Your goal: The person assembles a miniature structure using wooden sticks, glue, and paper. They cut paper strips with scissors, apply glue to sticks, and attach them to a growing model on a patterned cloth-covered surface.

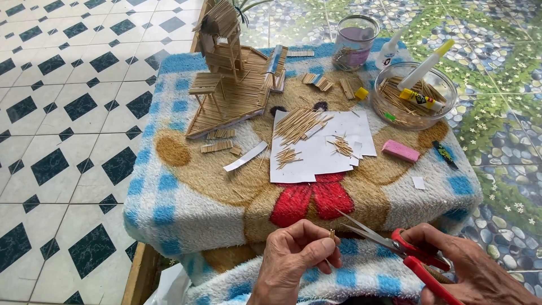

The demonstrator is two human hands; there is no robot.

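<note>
Bottom centre of the frame, the left hand (pixel 296 254) pinches a little toothpick (pixel 332 233) upright between thumb and fingertips so the red-handled scissors (pixel 395 244), gripped in the right hand (pixel 474 271) with blades parted, can reach its tip.

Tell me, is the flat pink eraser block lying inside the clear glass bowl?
No, the flat pink eraser block lies on the blanket, outside and below the clear glass bowl.
</note>
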